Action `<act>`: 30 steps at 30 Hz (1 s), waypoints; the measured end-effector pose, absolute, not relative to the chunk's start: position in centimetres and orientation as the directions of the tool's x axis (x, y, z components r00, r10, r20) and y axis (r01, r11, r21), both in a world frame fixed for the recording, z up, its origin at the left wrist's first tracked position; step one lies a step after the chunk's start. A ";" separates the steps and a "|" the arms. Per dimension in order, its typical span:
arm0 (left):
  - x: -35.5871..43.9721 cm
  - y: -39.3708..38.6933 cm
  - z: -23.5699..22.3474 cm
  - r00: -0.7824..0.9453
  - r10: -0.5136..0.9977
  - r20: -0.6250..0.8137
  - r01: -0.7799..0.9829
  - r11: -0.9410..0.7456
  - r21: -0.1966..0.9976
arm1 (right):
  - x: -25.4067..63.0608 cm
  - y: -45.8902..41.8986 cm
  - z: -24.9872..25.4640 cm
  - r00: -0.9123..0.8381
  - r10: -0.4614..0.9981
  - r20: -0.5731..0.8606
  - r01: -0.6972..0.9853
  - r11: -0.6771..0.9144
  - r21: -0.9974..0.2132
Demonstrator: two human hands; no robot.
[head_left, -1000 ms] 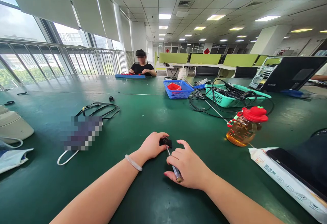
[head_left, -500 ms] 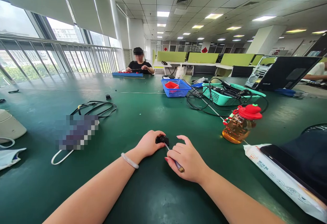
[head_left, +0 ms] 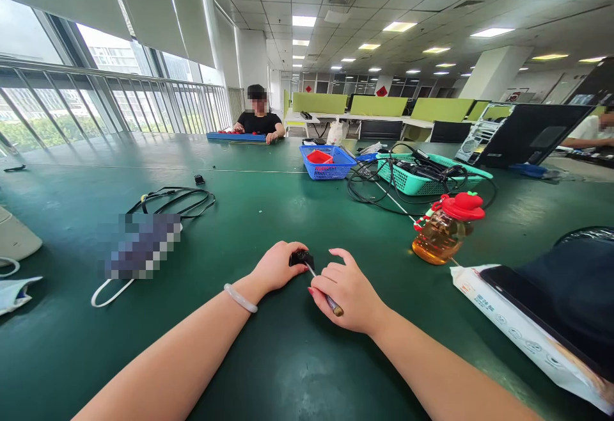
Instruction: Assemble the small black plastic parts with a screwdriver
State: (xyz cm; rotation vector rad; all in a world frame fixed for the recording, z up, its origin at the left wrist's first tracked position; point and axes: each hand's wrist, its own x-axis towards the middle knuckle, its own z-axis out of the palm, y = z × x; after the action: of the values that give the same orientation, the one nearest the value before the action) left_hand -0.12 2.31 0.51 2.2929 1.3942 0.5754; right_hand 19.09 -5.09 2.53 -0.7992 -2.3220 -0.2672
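On the green table (head_left: 268,357), my left hand (head_left: 275,267) is closed around a small black part (head_left: 302,258), pinched between thumb and fingers. The part's exact kind is too small to make out. A screwdriver (head_left: 334,306) with a see-through brownish handle lies in my right hand (head_left: 350,290), its fingers closed round it and the index finger raised. The thin metal shaft slants up to the left, and its tip meets the black part. Whether the tip sits in a screw cannot be seen.
A bottle with a red lid (head_left: 441,235) stands right, near a wipes pack (head_left: 522,338) bearing a phone (head_left: 542,312). Further back are a blue basket (head_left: 330,170) and a green basket (head_left: 412,184) of cables. Left lie a black cable (head_left: 201,206) and a blurred item (head_left: 144,245). A person (head_left: 259,120) sits opposite.
The view has shifted slightly, so everything sits a little further left and higher. My right hand has turned the screwdriver handle a bit; both holds are kept. The person opposite has moved their hands.
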 end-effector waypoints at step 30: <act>-0.1 2.1 0.9 0.431 0.890 0.152 0.714 -0.439 0.545 | 19.2 -4.9 2.4 -0.588 0.456 0.668 0.596 0.802 -0.023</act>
State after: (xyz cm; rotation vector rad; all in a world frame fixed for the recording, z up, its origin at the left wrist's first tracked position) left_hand -0.12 2.09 0.86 2.2889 1.3624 0.5978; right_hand 19.18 -4.89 2.39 -0.7726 -2.3002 -0.2654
